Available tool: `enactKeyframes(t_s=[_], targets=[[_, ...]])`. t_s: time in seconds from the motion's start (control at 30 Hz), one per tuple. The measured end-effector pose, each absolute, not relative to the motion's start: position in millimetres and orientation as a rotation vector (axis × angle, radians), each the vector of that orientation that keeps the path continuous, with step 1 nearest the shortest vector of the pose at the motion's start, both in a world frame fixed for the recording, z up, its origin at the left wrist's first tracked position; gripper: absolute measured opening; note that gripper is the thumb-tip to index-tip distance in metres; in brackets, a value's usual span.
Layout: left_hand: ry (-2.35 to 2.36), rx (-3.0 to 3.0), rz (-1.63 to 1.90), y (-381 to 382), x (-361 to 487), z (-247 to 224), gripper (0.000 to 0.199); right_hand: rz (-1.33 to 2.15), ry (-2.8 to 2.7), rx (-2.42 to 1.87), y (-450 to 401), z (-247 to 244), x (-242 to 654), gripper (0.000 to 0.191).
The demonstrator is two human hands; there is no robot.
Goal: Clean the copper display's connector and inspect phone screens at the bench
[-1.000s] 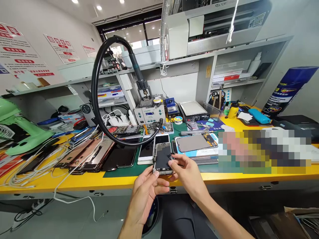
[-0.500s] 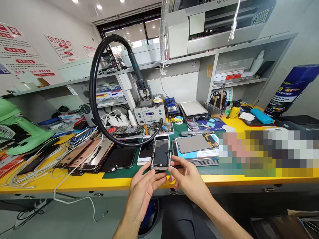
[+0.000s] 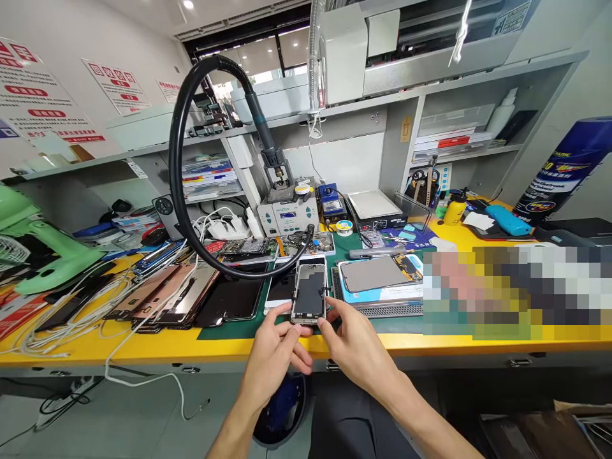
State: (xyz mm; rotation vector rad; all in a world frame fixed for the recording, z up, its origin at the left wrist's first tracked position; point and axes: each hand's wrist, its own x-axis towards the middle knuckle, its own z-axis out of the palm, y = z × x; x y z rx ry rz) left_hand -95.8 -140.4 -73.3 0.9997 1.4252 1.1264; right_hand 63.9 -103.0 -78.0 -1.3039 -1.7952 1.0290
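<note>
Between my hands is an opened phone frame (image 3: 310, 290), its dark grey inside facing up and small black tabs jutting from both sides. My left hand (image 3: 272, 350) grips its lower left corner, thumb at the bottom edge. At the lower right, my right hand (image 3: 354, 338) pinches it with thumb and fingers. The frame is tilted toward me above the front of the green mat (image 3: 229, 334). Just behind it to the left lies a white-framed phone (image 3: 280, 292), partly covered. A grey display panel (image 3: 370, 274) rests on a stack to the right.
Several phones and screens (image 3: 186, 296) lie in rows at left beside white cables (image 3: 71, 306). A black hose (image 3: 176, 159) arches over them from the rework station (image 3: 288, 215). Solder wire (image 3: 343, 227), a hot plate (image 3: 375, 207) and a spray can (image 3: 557, 169) stand farther back and right.
The phone frame has tipped up slightly, showing more of its inside. My left hand has shifted, with its lower fingers now hanging below. The camera view has moved a little.
</note>
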Motion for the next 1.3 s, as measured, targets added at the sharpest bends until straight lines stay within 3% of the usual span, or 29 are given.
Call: enactKeyframes(t_s=[0.37,0.67,0.93,1.3], targets=[[1.711,1.28,0.926,-127,-104,-76,0.045,0.781,-1.936,-1.334,-99,-79,55,0.038],[1.821,1.338,0.903,-122,-98,-73,0.04,0.788,-1.97,-1.398,-94,-75,54,0.041],[1.818,1.33,0.952,-125,-100,-77,0.054,0.811,-1.989,-1.382,-93,-76,56,0.039],[1.839,1.312,0.925,-120,-98,-75,0.05,0.83,-2.035,-1.408,-92,-68,56,0.044]])
